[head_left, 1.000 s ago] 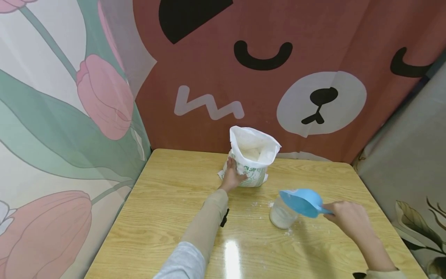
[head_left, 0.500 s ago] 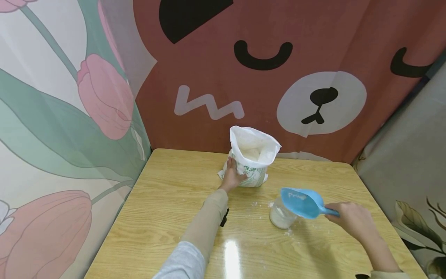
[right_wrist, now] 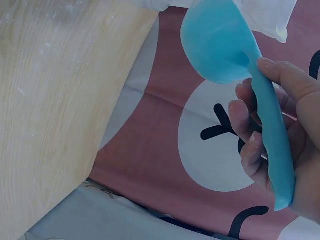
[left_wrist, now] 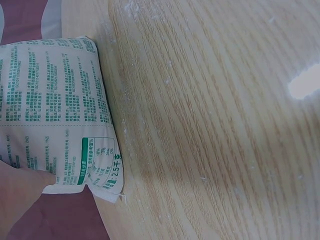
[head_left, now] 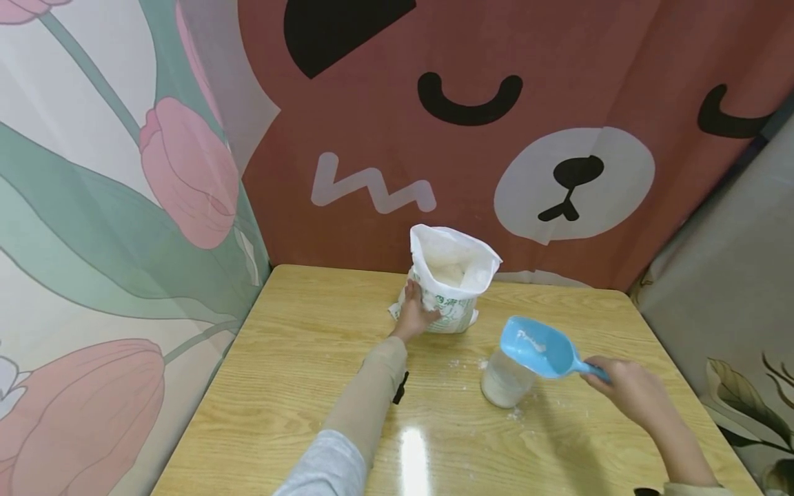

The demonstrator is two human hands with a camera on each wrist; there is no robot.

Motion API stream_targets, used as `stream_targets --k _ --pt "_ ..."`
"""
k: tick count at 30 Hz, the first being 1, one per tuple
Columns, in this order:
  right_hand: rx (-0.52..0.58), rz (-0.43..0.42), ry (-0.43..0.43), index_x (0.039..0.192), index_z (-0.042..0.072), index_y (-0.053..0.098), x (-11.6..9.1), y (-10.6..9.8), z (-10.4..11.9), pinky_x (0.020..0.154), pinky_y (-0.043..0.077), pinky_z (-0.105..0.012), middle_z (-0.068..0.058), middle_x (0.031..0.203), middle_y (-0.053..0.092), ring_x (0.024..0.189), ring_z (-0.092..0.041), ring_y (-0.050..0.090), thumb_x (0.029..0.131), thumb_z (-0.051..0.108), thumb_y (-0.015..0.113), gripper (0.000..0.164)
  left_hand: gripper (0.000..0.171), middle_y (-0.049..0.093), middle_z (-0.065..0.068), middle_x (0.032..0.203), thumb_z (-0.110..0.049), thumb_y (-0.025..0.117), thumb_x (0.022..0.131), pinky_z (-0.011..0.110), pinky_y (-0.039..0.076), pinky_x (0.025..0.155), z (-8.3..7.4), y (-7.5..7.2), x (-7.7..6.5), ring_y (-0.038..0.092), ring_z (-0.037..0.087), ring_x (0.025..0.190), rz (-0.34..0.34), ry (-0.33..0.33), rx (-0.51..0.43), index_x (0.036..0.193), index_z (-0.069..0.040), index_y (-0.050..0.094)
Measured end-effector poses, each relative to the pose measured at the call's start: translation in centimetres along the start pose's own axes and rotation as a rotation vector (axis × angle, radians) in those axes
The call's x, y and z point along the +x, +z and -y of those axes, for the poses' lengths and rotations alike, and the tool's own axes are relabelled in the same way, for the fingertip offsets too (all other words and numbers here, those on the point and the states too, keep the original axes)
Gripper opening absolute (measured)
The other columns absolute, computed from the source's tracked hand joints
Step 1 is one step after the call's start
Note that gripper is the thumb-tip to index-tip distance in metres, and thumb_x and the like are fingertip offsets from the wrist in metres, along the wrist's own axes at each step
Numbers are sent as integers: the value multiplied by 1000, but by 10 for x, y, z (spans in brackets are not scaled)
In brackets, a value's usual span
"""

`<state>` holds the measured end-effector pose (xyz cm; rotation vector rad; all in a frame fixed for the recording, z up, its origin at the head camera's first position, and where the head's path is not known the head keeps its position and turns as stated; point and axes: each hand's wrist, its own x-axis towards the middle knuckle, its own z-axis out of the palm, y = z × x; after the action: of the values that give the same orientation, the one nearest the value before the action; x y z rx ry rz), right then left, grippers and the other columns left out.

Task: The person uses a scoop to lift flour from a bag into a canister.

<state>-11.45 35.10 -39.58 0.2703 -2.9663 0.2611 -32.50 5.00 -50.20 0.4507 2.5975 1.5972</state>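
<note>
A white flour bag (head_left: 451,310) with green print stands with its top wide, white powder showing inside. My left hand (head_left: 414,315) holds its left side, thumb across the front; the left wrist view shows the printed side of the bag (left_wrist: 60,110) and part of the hand (left_wrist: 20,192). My right hand (head_left: 633,389) grips the handle of a blue scoop (head_left: 546,351), fingers curled round it in the right wrist view (right_wrist: 272,135). A little white powder clings inside the scoop's bowl. The bowl overlaps the top of a clear jar (head_left: 504,384) holding white powder.
Powder specks lie scattered on the wooden table (head_left: 298,358) around the jar. A printed curtain (head_left: 360,234) hangs right behind the table's far edge, with more curtains (head_left: 713,289) at the sides.
The scoop has turned from tipped over the jar to more level, its bowl facing up and raised slightly. The right hand has shifted a little right. The left hand and bag stay put.
</note>
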Motion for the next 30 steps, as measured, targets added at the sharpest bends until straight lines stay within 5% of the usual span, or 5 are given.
stream_targets --k 12,20,30 --pt "86 -93 161 109 -6 60 8 -14 9 44 30 -29 -2 64 54 52 -14 40 93 30 55 40 97 -6 19 151 -15 72 79 40 15 110 1 -1 1 -3 32 138 -5 15 -2 144 7 3" --pt "119 -238 132 104 -6 62 17 -17 18 43 29 -26 1 55 44 48 -13 39 91 22 59 32 97 -5 20 151 -16 72 79 41 16 109 1 -1 0 -2 33 138 -9 21 4 144 7 4" --pt "161 -291 177 106 -10 60 24 -19 24 40 34 -27 -5 59 55 47 -13 51 91 24 58 37 97 -6 18 152 -16 72 79 40 16 109 2 1 1 -2 31 138 -3 13 4 144 6 3"
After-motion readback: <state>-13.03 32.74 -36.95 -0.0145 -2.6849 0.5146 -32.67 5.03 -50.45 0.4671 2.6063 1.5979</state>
